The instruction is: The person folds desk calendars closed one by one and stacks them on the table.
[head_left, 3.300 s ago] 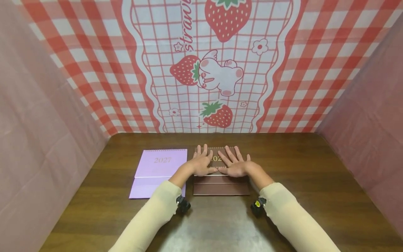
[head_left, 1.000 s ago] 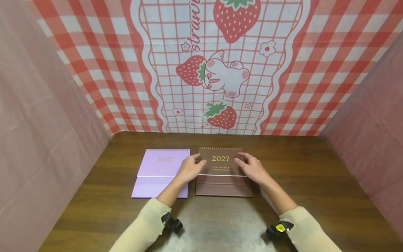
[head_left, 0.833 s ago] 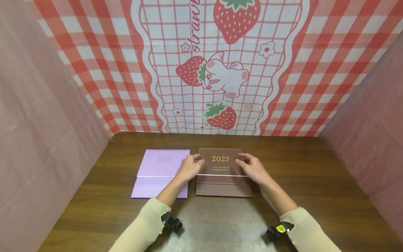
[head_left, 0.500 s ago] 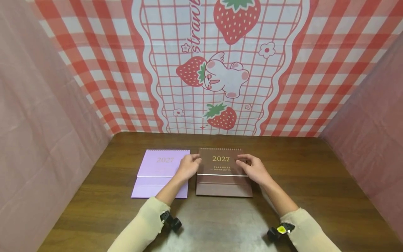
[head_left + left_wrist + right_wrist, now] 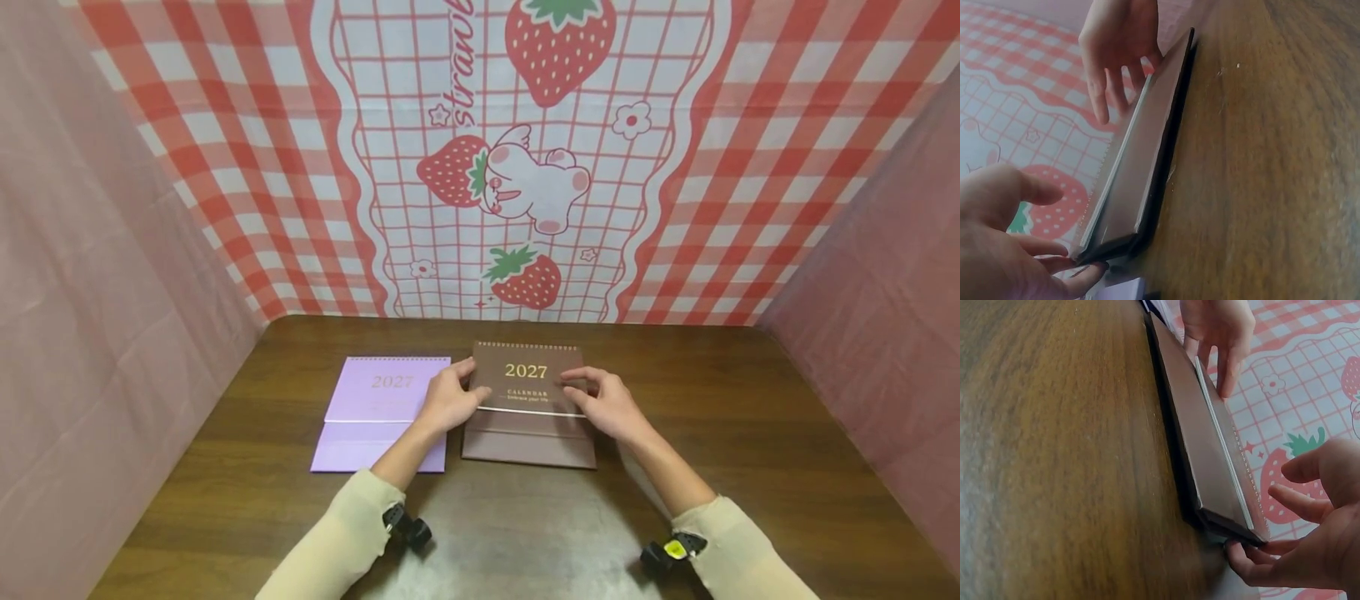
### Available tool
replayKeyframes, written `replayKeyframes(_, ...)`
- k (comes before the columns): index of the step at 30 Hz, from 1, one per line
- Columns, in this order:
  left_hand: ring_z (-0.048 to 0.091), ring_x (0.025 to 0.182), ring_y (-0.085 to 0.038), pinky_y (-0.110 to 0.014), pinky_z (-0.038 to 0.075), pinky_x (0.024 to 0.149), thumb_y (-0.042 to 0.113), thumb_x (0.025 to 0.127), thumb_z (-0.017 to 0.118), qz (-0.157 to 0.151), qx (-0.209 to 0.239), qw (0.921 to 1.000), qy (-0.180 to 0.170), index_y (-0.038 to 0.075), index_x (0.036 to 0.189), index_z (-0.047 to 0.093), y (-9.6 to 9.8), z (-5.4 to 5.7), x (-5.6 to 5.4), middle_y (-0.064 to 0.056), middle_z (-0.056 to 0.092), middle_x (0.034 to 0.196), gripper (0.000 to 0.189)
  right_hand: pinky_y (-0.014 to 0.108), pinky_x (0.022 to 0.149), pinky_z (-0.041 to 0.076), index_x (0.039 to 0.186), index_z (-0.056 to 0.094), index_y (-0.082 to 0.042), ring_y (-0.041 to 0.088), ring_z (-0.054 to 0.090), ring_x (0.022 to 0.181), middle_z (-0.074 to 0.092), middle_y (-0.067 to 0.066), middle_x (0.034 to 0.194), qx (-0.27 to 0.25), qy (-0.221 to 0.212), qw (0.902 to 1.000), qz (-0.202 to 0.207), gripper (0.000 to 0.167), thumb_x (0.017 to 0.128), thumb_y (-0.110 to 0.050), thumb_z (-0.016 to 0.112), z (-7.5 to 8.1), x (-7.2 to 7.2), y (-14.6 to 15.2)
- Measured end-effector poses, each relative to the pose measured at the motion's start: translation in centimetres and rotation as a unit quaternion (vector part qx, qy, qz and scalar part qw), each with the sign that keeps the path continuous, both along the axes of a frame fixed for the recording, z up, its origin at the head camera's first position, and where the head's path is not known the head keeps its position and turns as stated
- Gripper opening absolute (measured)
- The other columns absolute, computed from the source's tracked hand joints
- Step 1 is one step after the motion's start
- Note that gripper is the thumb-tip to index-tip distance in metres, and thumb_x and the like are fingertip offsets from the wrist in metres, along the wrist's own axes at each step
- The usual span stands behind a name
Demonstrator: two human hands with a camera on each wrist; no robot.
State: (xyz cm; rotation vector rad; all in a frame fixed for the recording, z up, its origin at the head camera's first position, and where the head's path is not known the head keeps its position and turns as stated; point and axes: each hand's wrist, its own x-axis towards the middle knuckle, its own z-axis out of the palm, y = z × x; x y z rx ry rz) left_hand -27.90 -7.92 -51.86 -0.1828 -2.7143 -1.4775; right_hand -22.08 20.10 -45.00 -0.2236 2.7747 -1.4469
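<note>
A brown desk calendar [image 5: 525,379], marked 2027 in gold, leans back on its folded stand between both hands. My left hand [image 5: 450,400] holds its left side, with fingers reaching under the edge and the thumb by the cover. At the opposite side, my right hand [image 5: 613,408] has its lower fingers hooked beneath the edge, as the right wrist view shows. Thumb and index finger there stand apart from the cover. Along the calendar's base [image 5: 1163,150], a dark gap shows above the wood in the left wrist view.
Just left of the brown calendar stands a purple 2027 desk calendar [image 5: 378,400], partly covered by my left hand and forearm. The wooden table [image 5: 712,433] ends at a strawberry-print cloth backdrop [image 5: 525,167]. Pink cloth hangs on both sides.
Earlier both hands lay spread flat on the brown calendar's cover; they have moved to its sides. In the last half second the calendar has shifted up and slightly left, tilting a little.
</note>
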Motion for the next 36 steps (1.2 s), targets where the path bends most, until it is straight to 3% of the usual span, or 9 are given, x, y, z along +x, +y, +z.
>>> replayKeyframes(4,0.058,0.158,-0.040,-0.050,0.044,0.136,0.017,0.088,0.089,-0.005,-0.020,0.9996,0.021,0.000,0.147,0.072,0.0,0.5,0.4,-0.014,0.064,0.165,0.065,0.046,0.106,0.063,0.132,0.078,0.005,0.045,0.076,0.128,0.065,0.038,0.152,0.015,0.018,0.9997,0.003,0.030,0.104,-0.007,0.075,-0.4,-0.1,0.2)
replayKeyframes(8,0.057,0.157,-0.047,-0.055,0.045,0.135,0.009,0.083,0.092,-0.021,-0.022,0.9992,0.026,0.000,0.135,0.080,0.2,1.1,1.1,-0.019,0.062,0.167,0.054,0.068,0.123,0.053,0.131,0.080,0.004,0.058,0.067,0.140,0.053,0.043,0.162,0.036,0.022,0.9991,-0.002,0.031,0.101,-0.007,0.078,-0.8,0.0,0.3)
replayKeyframes(11,0.056,0.156,-0.050,-0.057,0.044,0.135,0.006,0.082,0.092,-0.027,-0.026,0.9992,0.015,0.000,0.132,0.081,0.4,1.6,1.6,-0.023,0.058,0.168,0.052,0.071,0.120,0.053,0.129,0.082,0.000,0.060,0.066,0.140,0.055,0.042,0.161,0.046,0.031,0.9985,-0.001,0.032,0.099,-0.010,0.080,-1.1,0.0,0.4)
replayKeyframes(16,0.056,0.156,-0.051,-0.058,0.044,0.135,0.006,0.077,0.093,-0.027,-0.034,0.9990,0.007,0.001,0.132,0.082,0.5,2.4,2.0,-0.024,0.057,0.169,0.056,0.070,0.115,0.054,0.125,0.087,-0.011,0.063,0.062,0.139,0.060,0.040,0.156,0.070,0.076,0.9947,0.000,0.032,0.095,-0.020,0.085,-3.0,-1.1,1.3)
replayKeyframes(19,0.055,0.156,-0.051,-0.058,0.043,0.135,0.005,0.075,0.094,-0.017,-0.024,0.9996,0.003,0.001,0.130,0.083,0.7,2.8,1.9,-0.023,0.058,0.169,0.057,0.078,0.118,0.048,0.127,0.086,-0.007,0.068,0.055,0.145,0.057,0.041,0.159,0.079,0.060,0.9951,0.000,0.035,0.093,-0.017,0.084,-2.0,-0.7,1.1)
replayKeyframes(23,0.055,0.157,-0.049,-0.056,0.043,0.136,0.004,0.074,0.095,0.003,-0.002,1.0000,0.000,0.003,0.128,0.084,0.7,2.8,1.4,-0.020,0.060,0.168,0.056,0.080,0.123,0.044,0.132,0.081,0.000,0.068,0.047,0.153,0.049,0.041,0.166,0.082,0.034,0.9960,0.003,0.040,0.095,-0.014,0.084,0.0,0.0,0.4)
replayKeyframes(26,0.056,0.157,-0.048,-0.055,0.045,0.135,0.005,0.073,0.097,0.007,-0.005,1.0000,-0.001,0.004,0.129,0.084,0.5,2.7,1.0,-0.018,0.060,0.168,0.057,0.078,0.125,0.044,0.134,0.080,0.001,0.066,0.047,0.155,0.048,0.040,0.168,0.091,0.031,0.9954,0.002,0.040,0.097,-0.014,0.084,0.6,0.1,0.1)
replayKeyframes(33,0.057,0.156,-0.048,-0.055,0.046,0.134,0.008,0.072,0.098,-0.004,-0.024,0.9997,-0.003,0.003,0.130,0.083,-0.4,2.4,0.3,-0.020,0.059,0.169,0.060,0.077,0.121,0.047,0.129,0.083,-0.001,0.067,0.051,0.149,0.053,0.041,0.163,0.084,0.056,0.9949,-0.004,0.037,0.094,-0.012,0.083,-0.2,-0.2,-0.3)
replayKeyframes(36,0.057,0.156,-0.048,-0.055,0.045,0.134,0.009,0.073,0.097,-0.005,-0.031,0.9995,-0.004,0.003,0.131,0.083,-0.9,2.6,0.5,-0.020,0.059,0.169,0.060,0.077,0.121,0.047,0.128,0.084,-0.002,0.067,0.053,0.147,0.054,0.041,0.161,0.077,0.059,0.9953,-0.002,0.037,0.093,-0.014,0.085,-0.4,-0.2,-0.7)
